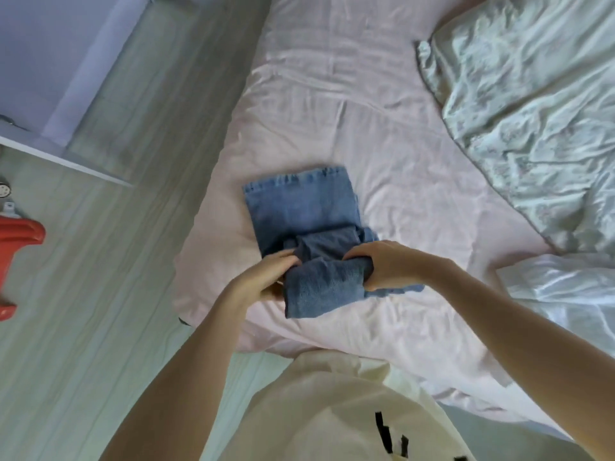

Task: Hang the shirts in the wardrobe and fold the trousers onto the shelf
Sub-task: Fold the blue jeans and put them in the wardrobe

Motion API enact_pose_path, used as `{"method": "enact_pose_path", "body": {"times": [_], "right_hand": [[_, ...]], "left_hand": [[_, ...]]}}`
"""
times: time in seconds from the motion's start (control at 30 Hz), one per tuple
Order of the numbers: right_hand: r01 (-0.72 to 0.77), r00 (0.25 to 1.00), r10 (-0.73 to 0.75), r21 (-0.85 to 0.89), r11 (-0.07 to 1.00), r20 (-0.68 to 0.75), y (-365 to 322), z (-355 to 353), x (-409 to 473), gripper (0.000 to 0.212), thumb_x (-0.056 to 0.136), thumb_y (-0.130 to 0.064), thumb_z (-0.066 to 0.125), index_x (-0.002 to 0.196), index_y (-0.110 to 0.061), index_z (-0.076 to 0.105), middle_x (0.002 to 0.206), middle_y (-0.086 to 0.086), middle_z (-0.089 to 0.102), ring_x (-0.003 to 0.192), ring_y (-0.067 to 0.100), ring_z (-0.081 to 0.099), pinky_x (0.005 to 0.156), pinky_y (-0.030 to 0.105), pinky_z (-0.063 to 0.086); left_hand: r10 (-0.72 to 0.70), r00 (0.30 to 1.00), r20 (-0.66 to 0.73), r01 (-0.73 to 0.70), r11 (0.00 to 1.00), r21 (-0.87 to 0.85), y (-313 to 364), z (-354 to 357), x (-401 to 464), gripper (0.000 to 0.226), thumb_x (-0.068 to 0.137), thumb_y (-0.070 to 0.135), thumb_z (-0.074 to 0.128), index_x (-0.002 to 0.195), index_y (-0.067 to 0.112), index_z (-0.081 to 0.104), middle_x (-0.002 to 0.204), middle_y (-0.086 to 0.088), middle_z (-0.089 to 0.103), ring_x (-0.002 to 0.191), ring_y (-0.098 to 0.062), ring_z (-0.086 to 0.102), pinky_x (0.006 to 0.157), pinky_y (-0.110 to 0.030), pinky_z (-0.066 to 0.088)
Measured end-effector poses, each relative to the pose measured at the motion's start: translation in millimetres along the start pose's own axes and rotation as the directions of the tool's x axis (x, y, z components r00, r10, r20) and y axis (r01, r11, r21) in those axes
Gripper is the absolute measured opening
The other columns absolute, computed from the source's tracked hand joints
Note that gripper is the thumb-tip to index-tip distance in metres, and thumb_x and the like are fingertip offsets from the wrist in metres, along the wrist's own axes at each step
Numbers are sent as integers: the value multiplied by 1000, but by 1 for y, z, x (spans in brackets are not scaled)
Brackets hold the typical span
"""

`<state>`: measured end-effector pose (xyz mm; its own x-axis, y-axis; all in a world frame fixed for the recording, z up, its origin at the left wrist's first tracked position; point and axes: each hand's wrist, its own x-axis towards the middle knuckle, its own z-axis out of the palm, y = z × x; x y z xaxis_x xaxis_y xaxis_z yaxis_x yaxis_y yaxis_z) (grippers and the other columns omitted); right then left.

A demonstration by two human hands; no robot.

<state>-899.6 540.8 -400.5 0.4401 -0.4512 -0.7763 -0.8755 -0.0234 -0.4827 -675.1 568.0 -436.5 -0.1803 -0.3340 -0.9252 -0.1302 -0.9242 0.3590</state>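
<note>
A pair of blue denim trousers lies partly folded on the pink bed sheet, near the bed's left corner. Its near end is doubled over into a thick fold. My left hand grips the left side of that fold, fingers curled into the cloth. My right hand grips the right side, with the thumb underneath and fingers over the denim. The far hem of the trousers lies flat on the sheet.
A crumpled pale green duvet covers the right side of the bed. A red object lies on the light wooden floor at the left. A white furniture edge runs at the upper left.
</note>
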Motion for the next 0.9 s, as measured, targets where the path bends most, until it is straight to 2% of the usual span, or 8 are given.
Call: {"method": "enact_pose_path", "body": {"times": [0.1, 0.2, 0.3, 0.47, 0.6, 0.7, 0.83, 0.9], "right_hand": [[-53, 993, 34, 177, 983, 112, -10, -27, 8, 49, 67, -19, 66, 112, -38, 58, 101, -2, 66, 94, 21, 61, 86, 39, 51], [-65, 977, 76, 60, 996, -199, -21, -44, 43, 63, 74, -29, 63, 131, -41, 41, 121, -4, 59, 112, 23, 53, 98, 44, 40], [-181, 844, 70, -160, 971, -531, -30, -50, 78, 67, 86, -38, 51, 145, -34, 19, 146, -3, 37, 139, 21, 24, 109, 60, 8], [-238, 833, 29, -312, 920, -552, -33, -36, 123, 56, 98, -26, 30, 148, -28, 6, 157, 5, 1, 144, 26, -8, 108, 65, -2], [-99, 718, 211, 202, 974, -664, -1, -14, 112, 65, 94, -47, 38, 147, -36, 1, 157, 1, -9, 144, 24, -11, 110, 59, -1], [54, 811, 431, 784, 619, -396, 14, 11, 101, 91, 86, -50, 55, 147, -30, -10, 156, 4, 6, 142, 22, 13, 113, 40, 18], [105, 860, 380, 847, 521, -341, 21, 13, 98, 73, 85, -41, 62, 143, -25, 22, 132, 0, 46, 111, 15, 48, 93, 29, 40], [97, 875, 347, 824, 558, -338, 22, 11, 92, 66, 84, -44, 61, 139, -26, 31, 125, -3, 51, 104, 13, 52, 87, 29, 42]], "left_hand": [[-164, 985, -58, 138, 938, -317, 5, -1, -6, 22, 94, 26, 50, 105, 7, 57, 79, -8, 58, 68, -23, 57, 54, -22, 52], [-183, 969, -169, 114, 929, -353, 8, -20, 1, 50, 90, 55, 47, 96, 7, 60, 64, -8, 59, 51, -17, 54, 38, -18, 43], [-64, 946, -317, -24, 964, -264, 10, -34, 16, 64, 85, 69, 39, 91, 11, 63, 71, -3, 66, 59, -17, 62, 49, -24, 50], [66, 950, -306, -185, 906, -380, 18, -26, 52, 77, 84, 72, 30, 130, 14, 51, 127, -10, 59, 113, -26, 58, 99, -43, 46], [217, 878, -426, -365, 880, -305, 14, -16, 63, 71, 88, 66, 25, 134, 14, 42, 133, 3, 49, 122, -22, 50, 106, -47, 38], [241, 768, -593, -353, 932, -78, 15, -14, 71, 58, 95, 54, 30, 134, 11, 37, 133, 2, 46, 127, -24, 43, 109, -48, 31], [311, 923, -228, -373, 868, -326, 19, -20, 60, 52, 86, 64, 33, 116, 27, 55, 107, 10, 64, 101, -5, 63, 77, -23, 54], [309, 938, -160, -345, 881, -324, 12, -21, 49, 69, 69, 75, 42, 121, 30, 53, 112, 11, 64, 103, -6, 62, 87, -33, 53]]}}
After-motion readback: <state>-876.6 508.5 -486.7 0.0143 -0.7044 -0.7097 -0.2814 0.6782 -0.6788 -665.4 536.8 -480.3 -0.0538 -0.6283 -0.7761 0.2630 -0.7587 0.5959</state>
